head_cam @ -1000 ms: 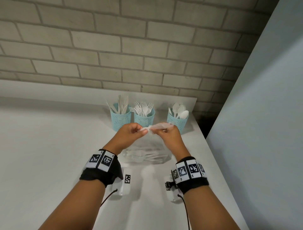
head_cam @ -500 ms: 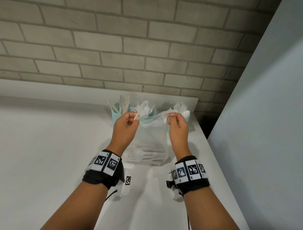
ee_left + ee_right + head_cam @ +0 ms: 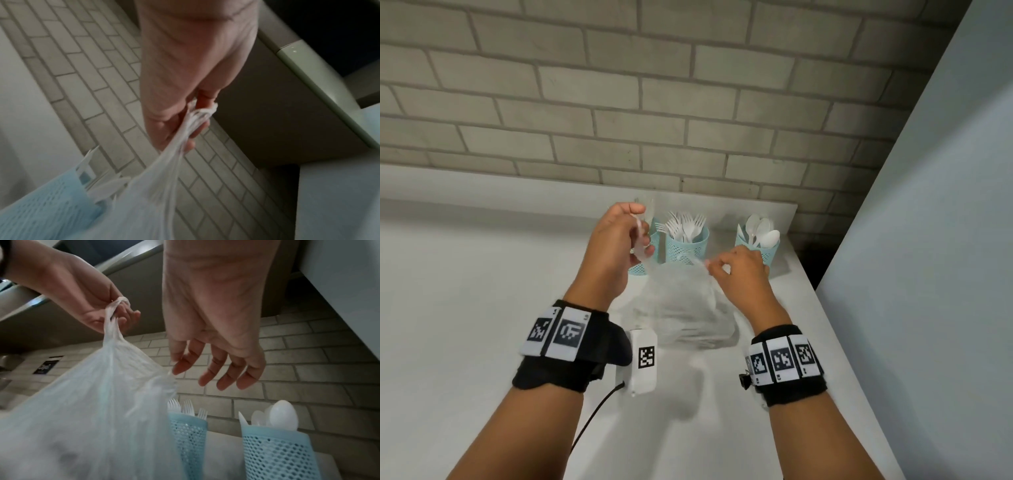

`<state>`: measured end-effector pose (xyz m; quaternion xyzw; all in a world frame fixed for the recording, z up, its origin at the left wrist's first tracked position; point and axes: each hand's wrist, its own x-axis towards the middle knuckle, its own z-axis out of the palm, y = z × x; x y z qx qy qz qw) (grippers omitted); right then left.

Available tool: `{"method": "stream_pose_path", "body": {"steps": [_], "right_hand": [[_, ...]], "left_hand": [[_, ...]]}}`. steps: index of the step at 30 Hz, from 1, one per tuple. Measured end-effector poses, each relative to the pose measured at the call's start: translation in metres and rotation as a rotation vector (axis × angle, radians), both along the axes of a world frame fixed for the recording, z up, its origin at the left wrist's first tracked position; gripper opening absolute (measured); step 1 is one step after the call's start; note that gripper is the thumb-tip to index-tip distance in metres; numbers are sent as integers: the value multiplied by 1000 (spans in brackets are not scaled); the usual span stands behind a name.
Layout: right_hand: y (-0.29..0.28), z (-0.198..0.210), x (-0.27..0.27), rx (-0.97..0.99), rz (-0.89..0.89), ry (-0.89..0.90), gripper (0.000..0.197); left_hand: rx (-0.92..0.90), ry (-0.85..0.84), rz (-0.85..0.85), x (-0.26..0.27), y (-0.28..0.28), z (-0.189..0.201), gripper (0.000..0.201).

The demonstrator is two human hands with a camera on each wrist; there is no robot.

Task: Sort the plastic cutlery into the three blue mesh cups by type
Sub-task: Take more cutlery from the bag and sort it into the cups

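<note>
A clear plastic bag (image 3: 681, 308) with white cutlery inside rests on the white table (image 3: 465, 291). My left hand (image 3: 619, 240) is raised and grips one bag handle (image 3: 121, 305), pulling it taut. Lower down, my right hand (image 3: 739, 274) pinches the bag's other top edge (image 3: 170, 372) with thumb and forefinger, its other fingers hanging loose. Three blue mesh cups stand behind the bag. The middle cup (image 3: 686, 248) holds forks, the right cup (image 3: 767, 255) holds spoons, and my left hand mostly hides the left cup (image 3: 637, 269).
A brick wall (image 3: 688, 120) runs close behind the cups. A pale panel (image 3: 928, 274) stands past the table's right edge (image 3: 842, 342). The table stretches away to the left.
The hands, together over the bag a second ago, have pulled apart. The left has risen with its handle; the right has dropped lower and rightwards, opening the bag's mouth.
</note>
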<state>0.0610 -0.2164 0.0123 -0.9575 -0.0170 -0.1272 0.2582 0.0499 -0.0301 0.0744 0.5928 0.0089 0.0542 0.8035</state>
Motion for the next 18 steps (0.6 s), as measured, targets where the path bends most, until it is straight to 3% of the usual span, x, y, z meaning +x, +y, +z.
{"method": "stream_pose_path", "body": {"steps": [3, 6, 8, 10, 12, 14, 18], "right_hand": [[9, 12, -7, 184, -6, -20, 41], [23, 22, -15, 230, 31, 172, 55], [29, 23, -17, 192, 29, 294, 61], [32, 18, -15, 256, 11, 284, 54], [31, 15, -12, 454, -19, 213, 30], [27, 18, -10, 706, -52, 200, 9], [15, 27, -7, 1130, -45, 340, 20]], "left_hand": [[85, 62, -25, -5, 1, 7, 33], [130, 80, -135, -8, -2, 7, 21], [195, 111, -175, -9, -5, 4, 26], [460, 117, -145, -8, -7, -1, 33], [866, 89, -97, -9, -8, -9, 34], [1158, 110, -126, -10, -6, -18, 37], [1473, 109, -295, -6, -7, -35, 41]]}}
